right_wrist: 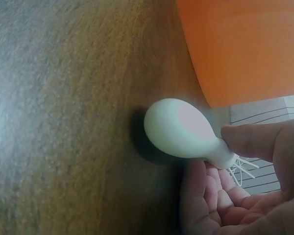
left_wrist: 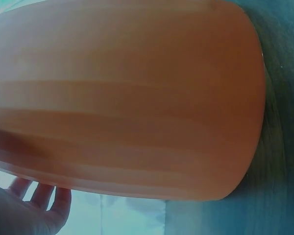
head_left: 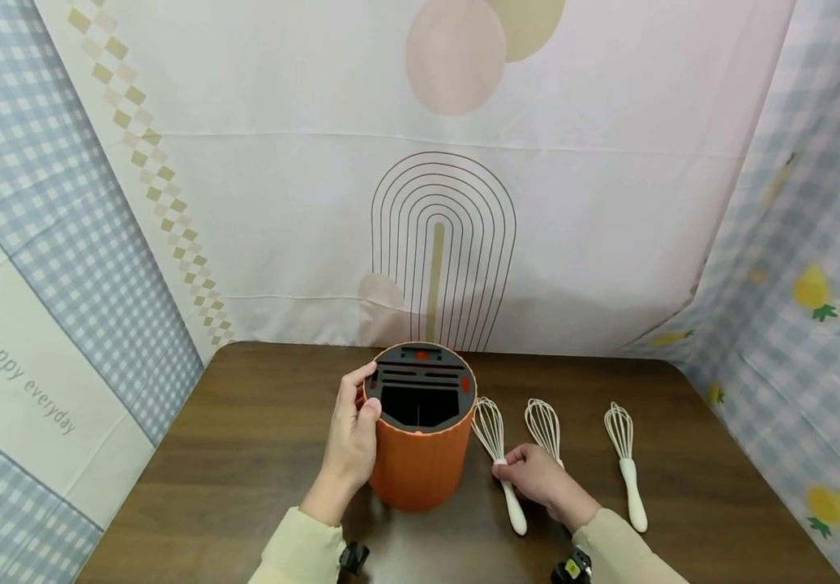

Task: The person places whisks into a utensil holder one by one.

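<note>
An orange round knife and utensil holder [head_left: 420, 462] with a black slotted top stands upright on the table. My left hand [head_left: 353, 434] grips its left side, thumb at the front rim and fingers reaching round toward the back. In the left wrist view the ribbed orange wall fills most of the picture. To the right of the holder lies a white whisk [head_left: 513, 509], its wire loops pointing away from me. My right hand [head_left: 537, 478] pinches that whisk near the top of its handle, thumb on one side and fingers curled on the other in the right wrist view.
A second whisk [head_left: 542, 422] lies just beyond my right hand, its handle mostly hidden by it. Farther right is a third whisk [head_left: 632, 487]. The brown wooden table [head_left: 245, 462] ends at a patterned cloth backdrop [head_left: 303, 243].
</note>
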A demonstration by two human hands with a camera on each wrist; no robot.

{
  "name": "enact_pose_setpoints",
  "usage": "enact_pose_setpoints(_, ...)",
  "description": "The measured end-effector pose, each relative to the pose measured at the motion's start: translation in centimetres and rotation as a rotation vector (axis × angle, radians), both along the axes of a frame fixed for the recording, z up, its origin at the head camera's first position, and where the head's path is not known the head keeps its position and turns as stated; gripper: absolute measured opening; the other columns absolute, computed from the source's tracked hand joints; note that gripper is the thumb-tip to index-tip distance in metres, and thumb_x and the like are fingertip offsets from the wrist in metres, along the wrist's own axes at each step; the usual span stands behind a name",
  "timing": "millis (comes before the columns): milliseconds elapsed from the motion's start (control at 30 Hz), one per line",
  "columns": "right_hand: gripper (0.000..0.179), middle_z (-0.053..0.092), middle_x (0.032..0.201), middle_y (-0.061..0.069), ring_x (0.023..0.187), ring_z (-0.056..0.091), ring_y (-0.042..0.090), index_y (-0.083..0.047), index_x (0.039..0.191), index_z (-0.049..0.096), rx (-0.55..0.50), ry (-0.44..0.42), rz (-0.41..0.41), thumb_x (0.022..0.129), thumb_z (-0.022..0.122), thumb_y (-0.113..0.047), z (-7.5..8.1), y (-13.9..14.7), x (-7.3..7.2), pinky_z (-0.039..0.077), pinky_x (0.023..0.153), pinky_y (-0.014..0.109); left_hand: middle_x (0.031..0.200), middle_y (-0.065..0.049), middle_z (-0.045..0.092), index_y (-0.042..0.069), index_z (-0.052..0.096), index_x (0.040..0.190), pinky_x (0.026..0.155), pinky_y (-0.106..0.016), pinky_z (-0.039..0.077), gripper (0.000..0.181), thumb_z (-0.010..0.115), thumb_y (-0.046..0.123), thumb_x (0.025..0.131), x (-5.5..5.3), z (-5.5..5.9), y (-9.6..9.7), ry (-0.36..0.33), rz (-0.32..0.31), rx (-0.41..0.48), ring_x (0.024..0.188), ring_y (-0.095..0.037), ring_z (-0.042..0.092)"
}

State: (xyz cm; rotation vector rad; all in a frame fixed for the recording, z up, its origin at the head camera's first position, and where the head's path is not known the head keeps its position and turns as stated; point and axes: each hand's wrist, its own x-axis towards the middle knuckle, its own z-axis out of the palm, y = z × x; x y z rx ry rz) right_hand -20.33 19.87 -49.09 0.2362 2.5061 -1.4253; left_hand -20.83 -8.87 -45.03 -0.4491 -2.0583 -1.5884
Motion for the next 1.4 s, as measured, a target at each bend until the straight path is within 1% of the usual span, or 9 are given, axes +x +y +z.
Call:
enact_pose_setpoints(133, 0.019, 0.057, 0.082, 0.008, 0.07, 0.054, 0.018, 0.001, 0.087, 0.058, 0.0, -0.01, 0.001, 0.084, 0.072, -0.012, -0.1, 0.0, -0.1, 0.047, 0.059, 0.031, 0.103, -0.002, 0.047, 0.019, 0.042, 0.142, 0.074, -0.032, 0.041, 0.042, 0.043, 0.018, 0.1, 0.0, 0.0, 0.0, 0.015, -0.006, 0.009, 0.085, -0.017, 0.048)
enact_pose_setpoints(233, 0.018, 0.057, 0.082, 0.008, 0.069, 0.054, 0.018, 0.001, 0.087, 0.058, -0.002, -0.006, 0.006, 0.084, 0.072, -0.011, -0.3, 0.0, -0.2, 0.047, 0.058, 0.031, 0.098, -0.001, 0.046, 0.019, 0.042, 0.143, 0.073, -0.031, 0.042, 0.042, 0.045, 0.019, 0.1, 0.0, 0.0, -0.1, 0.014, -0.013, 0.016, 0.082, -0.017, 0.048)
enact_pose_setpoints(367, 0.017, 0.057, 0.081, 0.008, 0.067, 0.054, 0.018, 0.001, 0.086, 0.058, 0.002, -0.009, 0.002, 0.084, 0.071, -0.011, -0.3, 0.0, -0.2, 0.046, 0.057, 0.03, 0.105, -0.003, 0.048, 0.02, 0.041, 0.143, 0.075, -0.032, 0.043, 0.043, 0.045, 0.03, 0.102, 0.0, -0.1, -0.1, 0.01, -0.023, 0.016, 0.088, -0.018, 0.049)
enact_pose_setpoints(533, 0.017, 0.057, 0.082, 0.009, 0.067, 0.054, 0.019, 0.001, 0.086, 0.058, 0.007, -0.012, 0.007, 0.085, 0.07, -0.011, 0.1, -0.1, -0.3, 0.046, 0.058, 0.031, 0.114, -0.006, 0.048, 0.021, 0.04, 0.144, 0.078, -0.035, 0.046, 0.051, 0.043, 0.047, 0.1, -0.2, -0.2, -0.2, 0.022, -0.037, 0.027, 0.093, -0.023, 0.048)
enact_pose_setpoints(700, 0.017, 0.058, 0.083, 0.009, 0.069, 0.055, 0.019, 0.001, 0.087, 0.059, 0.001, -0.009, 0.004, 0.085, 0.07, -0.011, 0.1, -0.2, -0.3, 0.047, 0.059, 0.031, 0.129, -0.004, 0.048, 0.022, 0.042, 0.143, 0.083, -0.044, 0.047, 0.053, 0.045, 0.05, 0.099, -0.2, 0.0, -0.3, 0.025, -0.017, 0.011, 0.099, -0.021, 0.048)
enact_pose_setpoints(833, 0.018, 0.057, 0.083, 0.009, 0.07, 0.055, 0.019, 0.002, 0.088, 0.058, -0.012, -0.005, 0.005, 0.085, 0.07, -0.011, -0.1, -0.1, -0.2, 0.048, 0.059, 0.032, 0.127, -0.004, 0.049, 0.023, 0.042, 0.143, 0.082, -0.044, 0.047, 0.054, 0.045, 0.052, 0.098, -0.1, 0.0, -0.1, 0.011, 0.004, -0.005, 0.099, -0.019, 0.047)
enact_pose_setpoints(1100, 0.016, 0.059, 0.088, 0.011, 0.074, 0.057, 0.021, 0.003, 0.093, 0.06, -0.065, -0.04, 0.0, 0.09, 0.065, -0.012, -0.2, 0.5, -0.3, 0.051, 0.063, 0.036, 0.12, -0.004, 0.048, 0.024, 0.042, 0.143, 0.076, -0.036, 0.046, 0.06, 0.045, 0.06, 0.095, -0.1, -0.1, 0.2, -0.003, 0.008, 0.003, 0.095, -0.019, 0.047)
enact_pose_setpoints(1267, 0.023, 0.06, 0.092, 0.012, 0.078, 0.058, 0.021, 0.004, 0.101, 0.059, -0.122, -0.039, -0.003, 0.092, 0.064, -0.017, -0.1, 1.0, -0.4, 0.052, 0.065, 0.037, 0.117, -0.005, 0.048, 0.025, 0.042, 0.143, 0.076, -0.036, 0.045, 0.057, 0.045, 0.056, 0.096, 0.0, -0.2, 0.3, 0.004, 0.026, -0.012, 0.095, -0.019, 0.046)
enact_pose_setpoints(1400, 0.027, 0.062, 0.096, 0.014, 0.081, 0.06, 0.021, 0.003, 0.108, 0.057, -0.177, -0.025, 0.007, 0.094, 0.062, -0.02, 0.6, 1.0, -0.5, 0.052, 0.067, 0.037, 0.115, -0.006, 0.048, 0.025, 0.041, 0.143, 0.077, -0.035, 0.044, 0.055, 0.045, 0.054, 0.098, 0.0, -0.2, 0.2, 0.009, 0.035, -0.027, 0.095, -0.019, 0.046)
